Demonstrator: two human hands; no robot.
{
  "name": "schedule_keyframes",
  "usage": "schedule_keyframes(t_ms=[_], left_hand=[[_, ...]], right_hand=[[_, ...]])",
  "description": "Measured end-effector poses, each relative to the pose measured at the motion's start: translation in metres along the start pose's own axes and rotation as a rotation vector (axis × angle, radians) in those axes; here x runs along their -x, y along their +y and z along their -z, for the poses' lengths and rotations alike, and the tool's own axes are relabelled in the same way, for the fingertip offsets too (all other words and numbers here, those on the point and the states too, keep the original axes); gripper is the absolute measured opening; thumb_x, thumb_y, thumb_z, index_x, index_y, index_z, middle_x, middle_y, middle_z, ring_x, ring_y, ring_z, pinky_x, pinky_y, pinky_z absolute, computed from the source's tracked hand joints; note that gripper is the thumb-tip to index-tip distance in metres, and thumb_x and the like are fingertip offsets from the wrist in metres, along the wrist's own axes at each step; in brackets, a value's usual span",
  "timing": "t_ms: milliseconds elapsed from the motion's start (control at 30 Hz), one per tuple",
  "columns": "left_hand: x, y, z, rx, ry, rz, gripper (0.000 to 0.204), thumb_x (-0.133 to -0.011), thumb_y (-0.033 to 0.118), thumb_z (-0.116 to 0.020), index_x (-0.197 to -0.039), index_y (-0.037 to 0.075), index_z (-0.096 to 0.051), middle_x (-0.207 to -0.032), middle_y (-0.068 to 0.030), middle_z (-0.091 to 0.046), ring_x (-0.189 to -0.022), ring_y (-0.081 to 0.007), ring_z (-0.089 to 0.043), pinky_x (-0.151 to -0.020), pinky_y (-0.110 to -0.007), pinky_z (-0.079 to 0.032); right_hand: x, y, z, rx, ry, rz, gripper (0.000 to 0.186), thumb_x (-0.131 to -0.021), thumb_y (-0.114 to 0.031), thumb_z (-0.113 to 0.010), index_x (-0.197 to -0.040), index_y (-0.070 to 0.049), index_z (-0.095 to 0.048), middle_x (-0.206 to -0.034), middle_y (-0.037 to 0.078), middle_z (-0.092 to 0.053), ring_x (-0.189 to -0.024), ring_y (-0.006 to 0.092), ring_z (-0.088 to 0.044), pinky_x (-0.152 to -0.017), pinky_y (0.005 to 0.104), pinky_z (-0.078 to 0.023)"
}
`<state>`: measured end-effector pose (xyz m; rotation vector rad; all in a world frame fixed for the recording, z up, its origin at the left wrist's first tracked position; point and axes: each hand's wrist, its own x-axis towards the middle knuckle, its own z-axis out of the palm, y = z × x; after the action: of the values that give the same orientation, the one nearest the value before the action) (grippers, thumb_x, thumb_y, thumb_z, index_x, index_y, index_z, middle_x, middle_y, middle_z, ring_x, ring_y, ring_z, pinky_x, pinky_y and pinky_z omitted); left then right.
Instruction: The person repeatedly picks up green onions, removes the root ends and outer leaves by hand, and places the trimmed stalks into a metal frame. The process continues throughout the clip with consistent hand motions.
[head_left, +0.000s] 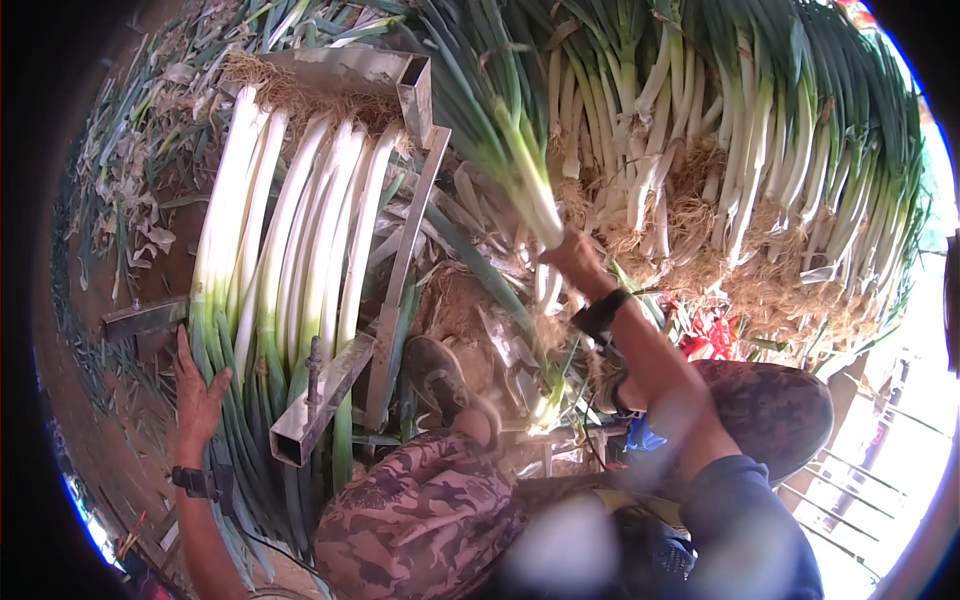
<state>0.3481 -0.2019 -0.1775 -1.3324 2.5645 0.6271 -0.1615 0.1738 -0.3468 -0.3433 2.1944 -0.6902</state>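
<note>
My left hand lies with its fingers stretched along the outer side of a row of long green onions, right where the white stalks turn green. These onions rest in a metal frame, roots against its far square bar and green leaves running toward me. My right hand is closed around the white lower end of more green onions, whose leaves point away from me. How many stalks it grips is hard to tell.
A large heap of green onions with roots toward me fills the back right. Leaf scraps and dry peelings cover the ground at left. My shoe stands beside the frame, near a red bundle and metal bars further right.
</note>
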Motion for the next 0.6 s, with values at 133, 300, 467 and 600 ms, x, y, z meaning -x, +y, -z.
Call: schedule_keyframes(t_ms=[133, 300, 467, 600], left_hand=[[0.000, 0.001, -0.001, -0.003, 0.016, -0.026, 0.101, -0.092, 0.019, -0.073, -0.166, 0.013, -0.005, -0.165, -0.0310, -0.022, -0.151, -0.0477, -0.024, -0.125, -0.052, -0.021], [0.000, 0.002, 0.000, 0.021, 0.001, 0.012, 0.098, -0.093, 0.023, -0.072, -0.166, 0.007, -0.008, -0.167, -0.0282, -0.019, -0.155, -0.0432, -0.020, -0.126, -0.049, -0.018], [0.002, 0.011, 0.009, 0.022, -0.030, -0.001, 0.102, -0.092, 0.025, -0.074, -0.167, 0.010, -0.006, -0.168, -0.0263, -0.018, -0.155, -0.0431, -0.020, -0.126, -0.050, -0.019], [0.022, 0.026, 0.033, 0.001, -0.022, -0.053, 0.112, -0.084, 0.025, -0.083, -0.167, 0.018, -0.009, -0.166, -0.0264, -0.022, -0.152, -0.0439, -0.026, -0.124, -0.051, -0.027]], right_hand=[[0.004, 0.011, -0.063, 0.140, 0.281, -0.052, 0.071, -0.080, -0.022, -0.075, -0.138, 0.003, -0.042, -0.112, 0.028, -0.067, -0.100, 0.0412, -0.069, -0.082, 0.0484, -0.057], [-0.016, 0.001, -0.055, 0.122, 0.104, -0.118, 0.085, -0.068, -0.027, -0.083, -0.138, -0.001, -0.042, -0.118, 0.027, -0.065, -0.102, 0.0424, -0.068, -0.085, 0.0500, -0.055], [-0.020, 0.017, -0.032, -0.080, -0.032, 0.020, 0.046, -0.070, -0.030, -0.085, -0.103, 0.000, -0.072, -0.102, 0.018, -0.067, -0.094, 0.0315, -0.066, -0.082, 0.0423, -0.054], [-0.019, 0.038, -0.016, -0.076, -0.002, 0.289, 0.017, -0.078, -0.022, -0.080, -0.089, -0.009, -0.076, -0.085, 0.011, -0.069, -0.083, 0.0294, -0.066, -0.080, 0.0362, -0.052]])
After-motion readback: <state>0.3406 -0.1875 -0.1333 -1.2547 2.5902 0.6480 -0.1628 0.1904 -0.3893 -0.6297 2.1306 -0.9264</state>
